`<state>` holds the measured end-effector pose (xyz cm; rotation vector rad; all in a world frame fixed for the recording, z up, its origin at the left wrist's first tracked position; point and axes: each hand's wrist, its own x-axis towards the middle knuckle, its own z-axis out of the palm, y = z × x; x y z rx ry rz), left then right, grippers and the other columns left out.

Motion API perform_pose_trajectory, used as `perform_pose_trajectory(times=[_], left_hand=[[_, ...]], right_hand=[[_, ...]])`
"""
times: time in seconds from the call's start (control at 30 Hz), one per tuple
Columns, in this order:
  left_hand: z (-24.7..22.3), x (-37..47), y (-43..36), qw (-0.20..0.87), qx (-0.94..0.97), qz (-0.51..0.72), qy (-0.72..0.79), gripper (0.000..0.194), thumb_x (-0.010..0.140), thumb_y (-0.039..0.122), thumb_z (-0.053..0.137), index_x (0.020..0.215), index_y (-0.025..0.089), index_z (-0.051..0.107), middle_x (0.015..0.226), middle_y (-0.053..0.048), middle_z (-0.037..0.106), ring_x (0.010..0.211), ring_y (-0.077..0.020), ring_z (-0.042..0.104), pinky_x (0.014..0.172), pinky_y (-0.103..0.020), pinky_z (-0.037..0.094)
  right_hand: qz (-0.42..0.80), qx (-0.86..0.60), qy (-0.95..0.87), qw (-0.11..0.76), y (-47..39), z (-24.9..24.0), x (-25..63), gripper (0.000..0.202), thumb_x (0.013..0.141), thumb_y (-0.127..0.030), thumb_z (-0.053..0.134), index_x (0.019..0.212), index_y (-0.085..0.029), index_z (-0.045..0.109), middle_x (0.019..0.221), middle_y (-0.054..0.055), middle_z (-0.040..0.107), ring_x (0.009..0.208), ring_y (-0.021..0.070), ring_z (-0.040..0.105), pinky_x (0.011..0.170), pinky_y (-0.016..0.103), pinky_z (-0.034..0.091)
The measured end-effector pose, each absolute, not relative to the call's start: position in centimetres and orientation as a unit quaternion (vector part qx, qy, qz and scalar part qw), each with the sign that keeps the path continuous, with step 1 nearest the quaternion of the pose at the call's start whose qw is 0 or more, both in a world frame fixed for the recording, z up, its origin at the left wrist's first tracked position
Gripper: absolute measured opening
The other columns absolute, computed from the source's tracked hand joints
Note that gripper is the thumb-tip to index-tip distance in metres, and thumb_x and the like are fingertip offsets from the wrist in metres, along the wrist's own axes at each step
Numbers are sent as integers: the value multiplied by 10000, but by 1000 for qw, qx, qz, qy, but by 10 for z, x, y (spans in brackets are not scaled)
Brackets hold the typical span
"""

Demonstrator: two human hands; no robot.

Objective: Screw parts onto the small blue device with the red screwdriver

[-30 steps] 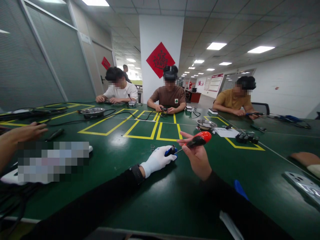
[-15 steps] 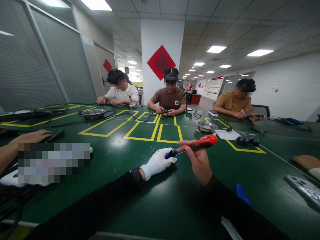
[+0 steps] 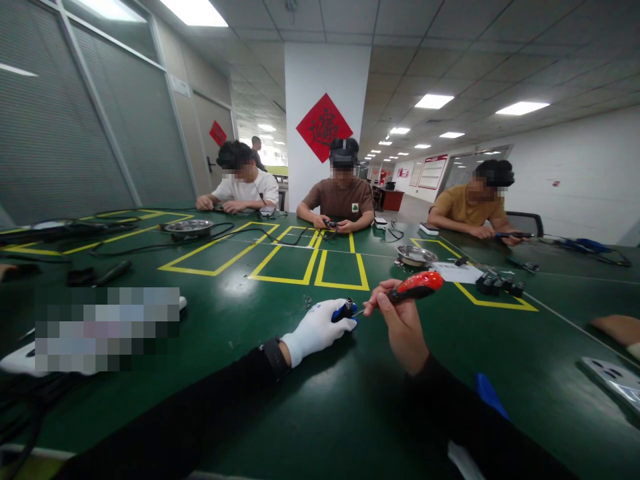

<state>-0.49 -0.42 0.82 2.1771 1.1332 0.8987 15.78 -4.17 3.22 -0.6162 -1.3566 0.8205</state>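
My left hand (image 3: 320, 329), in a white glove with blue fingertips, is closed around a small black part (image 3: 349, 305) with a round metallic piece on top. To its right, my bare right hand (image 3: 400, 323) grips a screwdriver (image 3: 417, 285) by its red and black handle. The screwdriver's shaft points left at the black part; whether its tip touches is too small to tell. Several tiny metal pieces (image 3: 307, 303) lie on the green table (image 3: 250, 413) just beyond the glove.
Three people sit across the table. Metal bowls (image 3: 415, 256) (image 3: 189, 229), black parts (image 3: 500, 285) and white paper (image 3: 457, 273) lie farther back. A phone (image 3: 613, 381) is at right, a blue object (image 3: 491, 395) near my right sleeve, cables at left.
My right hand's fingers have curled in around the screwdriver, and its handle has moved slightly right. A neighbouring hand at the left has drawn back almost out of view.
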Motion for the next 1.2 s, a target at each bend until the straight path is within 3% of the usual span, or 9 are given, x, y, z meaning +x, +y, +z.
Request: perform_pose_trajectory(times=[0.37, 0.57, 0.7, 0.97, 1.2], left_hand=[[5, -3, -3, 260, 805, 336, 415, 239, 784, 389, 548, 868, 176, 619, 820, -13, 639, 734, -160, 543, 660, -242, 411], [7, -4, -4, 265, 803, 332, 418, 243, 778, 394, 550, 858, 174, 614, 803, -10, 629, 704, -154, 541, 640, -242, 403], [7, -4, -3, 263, 802, 332, 420, 231, 775, 395, 554, 826, 176, 608, 780, -5, 628, 691, -153, 538, 616, -237, 393], [4, -3, -1, 264, 798, 340, 421, 246, 768, 390, 560, 877, 180, 626, 811, -18, 635, 738, -169, 548, 629, -244, 404], [5, -4, -3, 268, 799, 332, 424, 251, 778, 404, 552, 871, 180, 620, 796, -10, 632, 678, -154, 542, 612, -243, 399]], right_hand=[[359, -285, -595, 660, -42, 31, 159, 199, 874, -251, 513, 1049, -246, 418, 782, -30, 564, 710, 154, 594, 788, 377, 461], [359, -289, -588, 665, -41, 31, 160, 344, 851, -241, 511, 1185, -252, 432, 941, 12, 580, 798, 167, 609, 856, 406, 471], [350, -312, -581, 665, -40, 34, 160, 320, 859, -292, 546, 1156, -233, 440, 1070, 54, 604, 803, 164, 628, 840, 399, 489], [353, -301, -563, 684, -35, 32, 161, 260, 814, -293, 622, 999, -230, 450, 887, 7, 624, 739, 155, 633, 789, 376, 506], [362, -285, -569, 681, -38, 32, 161, 266, 854, -222, 522, 1099, -253, 424, 840, -22, 555, 764, 158, 612, 810, 378, 478]])
